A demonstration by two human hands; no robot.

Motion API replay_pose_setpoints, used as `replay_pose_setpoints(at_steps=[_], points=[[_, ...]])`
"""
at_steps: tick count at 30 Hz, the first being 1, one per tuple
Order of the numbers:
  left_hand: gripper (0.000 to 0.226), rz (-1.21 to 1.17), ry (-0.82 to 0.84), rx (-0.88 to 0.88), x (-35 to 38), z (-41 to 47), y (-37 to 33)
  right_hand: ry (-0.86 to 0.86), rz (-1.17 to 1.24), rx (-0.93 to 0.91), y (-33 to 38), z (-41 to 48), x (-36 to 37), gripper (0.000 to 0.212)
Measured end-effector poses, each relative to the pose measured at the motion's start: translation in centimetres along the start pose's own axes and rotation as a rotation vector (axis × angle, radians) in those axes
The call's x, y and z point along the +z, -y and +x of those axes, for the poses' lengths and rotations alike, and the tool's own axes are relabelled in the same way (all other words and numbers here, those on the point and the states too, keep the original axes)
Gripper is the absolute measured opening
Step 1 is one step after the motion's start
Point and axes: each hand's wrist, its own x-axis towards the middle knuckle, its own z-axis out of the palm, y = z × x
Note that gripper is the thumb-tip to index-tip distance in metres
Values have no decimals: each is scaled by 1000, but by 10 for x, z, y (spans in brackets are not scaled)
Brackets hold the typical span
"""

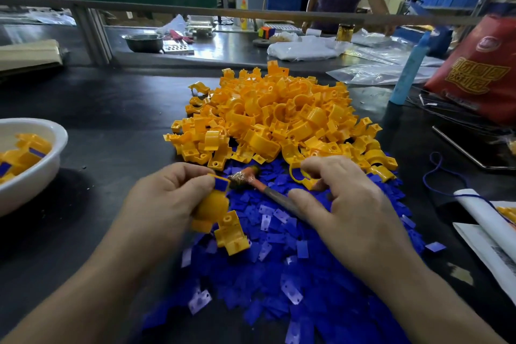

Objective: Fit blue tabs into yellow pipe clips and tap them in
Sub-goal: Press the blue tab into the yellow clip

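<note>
My left hand [170, 193] grips a yellow pipe clip [213, 204] with a blue tab [222, 183] set in its upper end. My right hand [343, 198] holds a small hammer [251, 176] by its handle, and its fingers also hook another yellow clip [300, 177]. The hammer's wrapped head lies just right of the blue tab. A loose yellow clip [233, 236] rests below my left hand. A big pile of yellow clips [279, 117] lies beyond, and a spread of blue tabs [273, 274] lies under my hands.
A white bowl [55, 148] with finished clips stands at the left. A red bag [480, 70], a blue tube [410, 70] and cables lie at the right, with papers [491, 243] near the right edge. A person stands behind the far bench.
</note>
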Motion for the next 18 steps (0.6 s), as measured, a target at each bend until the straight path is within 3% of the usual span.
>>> replay_pose_setpoints(at_steps=[4,9,14,18], points=[[11,144,-140,-98,-18,21,18,280,-478,119,-21,4,-4,51],[14,467,-159,3,-19,26,27,397,-463,106,-20,3,1,36],[73,783,-25,-43,-27,25,25,349,-495,46,-20,3,-1,21],[50,948,-22,-9,-25,21,25,290,-381,55,-15,4,-3,20]])
